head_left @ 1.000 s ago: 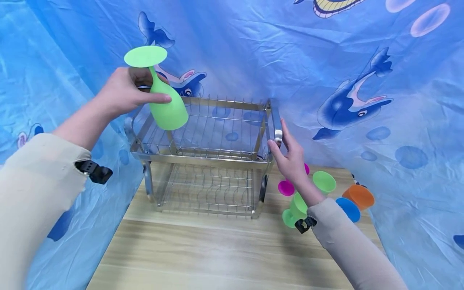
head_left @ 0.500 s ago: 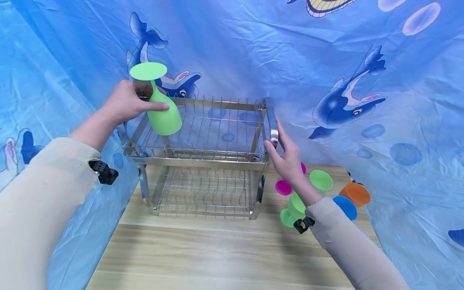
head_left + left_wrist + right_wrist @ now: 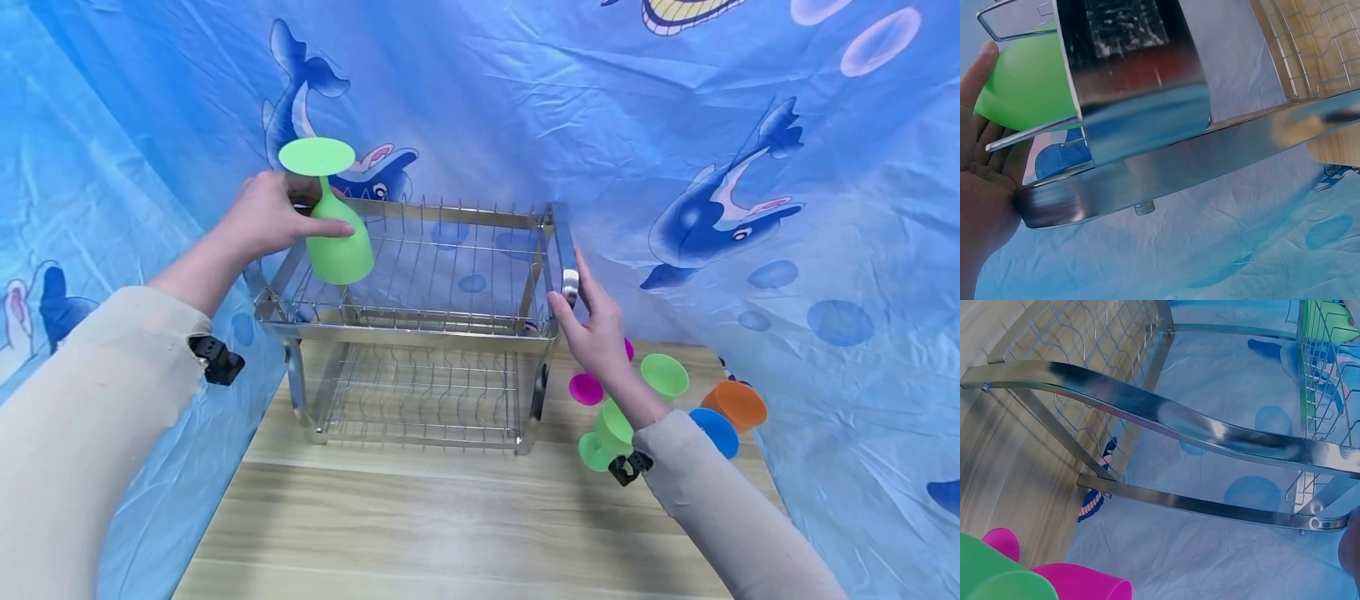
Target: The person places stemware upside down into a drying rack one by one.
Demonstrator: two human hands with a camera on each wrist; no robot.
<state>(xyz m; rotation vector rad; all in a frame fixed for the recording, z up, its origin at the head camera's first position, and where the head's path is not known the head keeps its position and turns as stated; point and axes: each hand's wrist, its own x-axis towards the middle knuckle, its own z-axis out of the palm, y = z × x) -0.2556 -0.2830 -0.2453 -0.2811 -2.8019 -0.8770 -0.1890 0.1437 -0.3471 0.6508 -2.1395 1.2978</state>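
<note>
My left hand (image 3: 266, 215) holds a light green plastic goblet (image 3: 341, 254) upside down, its round foot uppermost, at the left end of the upper tier of a two-tier metal dish rack (image 3: 420, 335). Thumb and fingers lie around the bowl. In the left wrist view the green bowl (image 3: 1032, 81) shows behind the rack's end frame (image 3: 1147, 184). Whether its rim touches the wires cannot be told. At the other end, my right hand (image 3: 600, 329) grips the upper side frame, thumb in front and fingers behind; the right wrist view shows only a sliver of it.
Right of the rack on the wooden table (image 3: 450, 517) lie more goblets: green ones (image 3: 664, 377), a magenta one (image 3: 587, 388), a blue one (image 3: 715, 433) and an orange one (image 3: 738, 404). My right forearm partly covers them. A blue dolphin-print curtain (image 3: 600, 125) surrounds the table.
My left hand has brought the upside-down goblet lower onto the rack's upper left end and made it more upright. The right hand keeps its grip on the frame. The head view has shifted slightly.
</note>
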